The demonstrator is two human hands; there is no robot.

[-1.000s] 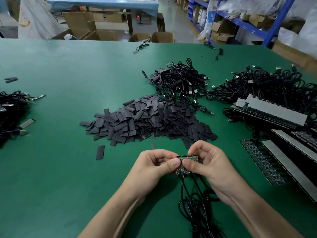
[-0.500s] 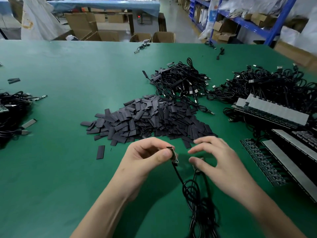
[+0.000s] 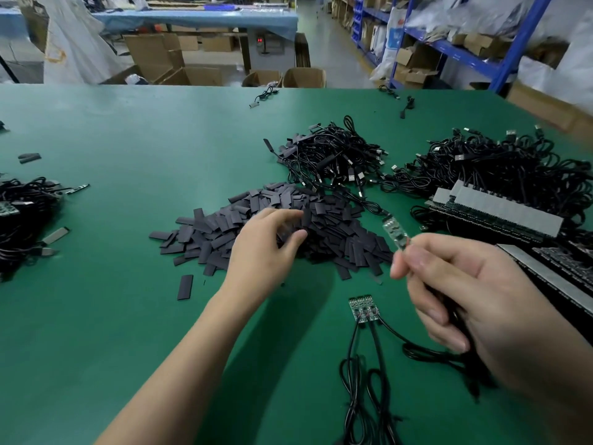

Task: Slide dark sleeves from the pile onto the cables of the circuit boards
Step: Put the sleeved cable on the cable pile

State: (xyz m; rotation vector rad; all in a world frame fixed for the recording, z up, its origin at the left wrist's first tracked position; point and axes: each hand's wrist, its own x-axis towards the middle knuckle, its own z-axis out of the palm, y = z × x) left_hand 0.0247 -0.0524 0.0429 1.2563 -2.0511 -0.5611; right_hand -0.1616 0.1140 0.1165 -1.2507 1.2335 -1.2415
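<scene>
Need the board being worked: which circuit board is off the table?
The board the right hand holds up; the cluster below it lies flat on the table.

Cardboard boxes [image 3: 154,56], blue shelving [image 3: 521,40], green table [image 3: 128,139]

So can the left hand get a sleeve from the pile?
Probably yes. The left hand hovers at the pile with nothing between, and the right hand, holding a board, is off to the side.

No readable text, red lit display [image 3: 259,40] under the far table [image 3: 192,17] at top centre too small to decipher
</scene>
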